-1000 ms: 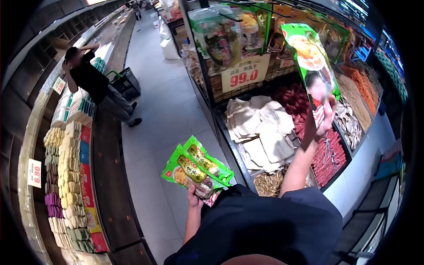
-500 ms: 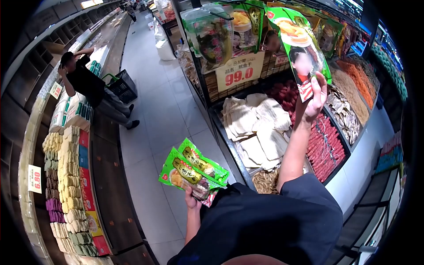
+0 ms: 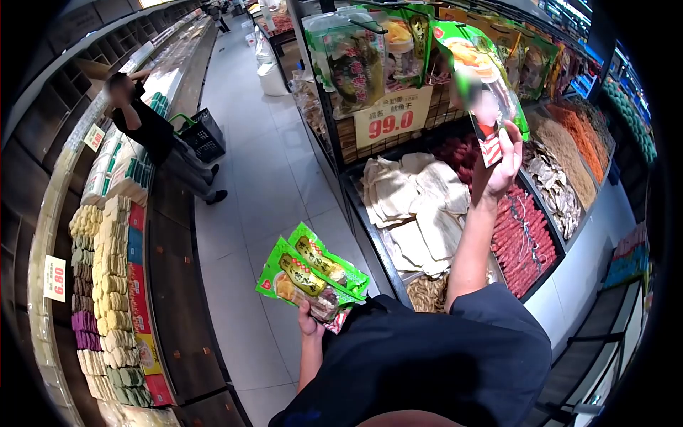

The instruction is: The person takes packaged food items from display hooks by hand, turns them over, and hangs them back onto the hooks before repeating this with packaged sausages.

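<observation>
My left hand (image 3: 308, 321) is closed on the lower end of two green food packets (image 3: 302, 274), fanned out over the aisle floor. Up at the rack, my right hand (image 3: 504, 162) grips the bottom of another green packet (image 3: 484, 82), which stands upright in front of the hanging bags. Whether its top is on a hook I cannot tell. Left of it hang more packets (image 3: 356, 67) on metal hooks, above a price sign (image 3: 393, 119) reading 99.0. Under my right forearm lie pale flat dried pieces (image 3: 409, 188) and dark red sausages (image 3: 523, 245).
At the left, a shelf holds stacks of coloured noodle bundles (image 3: 114, 285) beside a 6.80 price sign (image 3: 55, 278). A person in dark clothes (image 3: 153, 132) stands there near a shopping basket (image 3: 203, 135). Bins of dried goods (image 3: 565, 153) continue to the right. The tiled aisle (image 3: 263, 185) runs between.
My right hand and its packet have shifted slightly left and down. The person by the shelf has lowered an arm a little. My left hand keeps its two packets in place.
</observation>
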Demonstrator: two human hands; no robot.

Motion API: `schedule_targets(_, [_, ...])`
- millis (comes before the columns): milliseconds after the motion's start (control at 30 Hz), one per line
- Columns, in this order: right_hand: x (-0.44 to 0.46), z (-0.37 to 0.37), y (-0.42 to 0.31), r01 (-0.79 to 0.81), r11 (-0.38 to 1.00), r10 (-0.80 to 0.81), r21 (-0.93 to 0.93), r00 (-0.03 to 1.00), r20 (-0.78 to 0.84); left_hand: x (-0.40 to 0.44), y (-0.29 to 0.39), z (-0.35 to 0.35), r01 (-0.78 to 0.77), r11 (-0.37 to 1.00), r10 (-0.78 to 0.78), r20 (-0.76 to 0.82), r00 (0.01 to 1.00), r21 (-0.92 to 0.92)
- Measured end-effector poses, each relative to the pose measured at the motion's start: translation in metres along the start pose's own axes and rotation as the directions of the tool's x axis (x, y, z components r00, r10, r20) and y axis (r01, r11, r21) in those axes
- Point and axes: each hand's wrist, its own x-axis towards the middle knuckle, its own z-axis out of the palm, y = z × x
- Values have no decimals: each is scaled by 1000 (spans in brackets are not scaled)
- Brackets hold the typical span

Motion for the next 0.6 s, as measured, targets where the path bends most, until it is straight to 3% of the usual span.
schedule_targets(200, [30,14,63,-117,990,132,-77,961,243,-1,0,0,7,1000,-7,-15,1000,11])
schedule_targets(233, [31,22,64,-247,968,248,-45,915,319,0,0,1,3,1000,-2,-10,1000,11])
schedule_targets(267, [34,27,75,-270,960,277,-69,900,337,0,0,1,-2,1000,2,-9,1000,10])
schedule_targets(367, [35,25,94,-366,869,474,-333,807,351,-2,-3,-3,17,1000,-16,6,1000,-19])
schedule_targets(400, [29,20,98,-430,808,554,-403,788,270,-2,-4,-4,10,1000,-10,5,1000,-21])
schedule_targets(467, [14,13,101,-293,692,576,-659,775,260,-1,-3,-3,15,998,-12,55,998,-54])
schedule_targets(533, [-8,-1,100,-451,589,751,-670,612,249,-2,-2,2,13,998,-11,42,999,-56])
schedule_targets(600, [-56,2,78,-453,576,813,-681,409,415,-3,-1,2,17,998,-15,26,1000,-56])
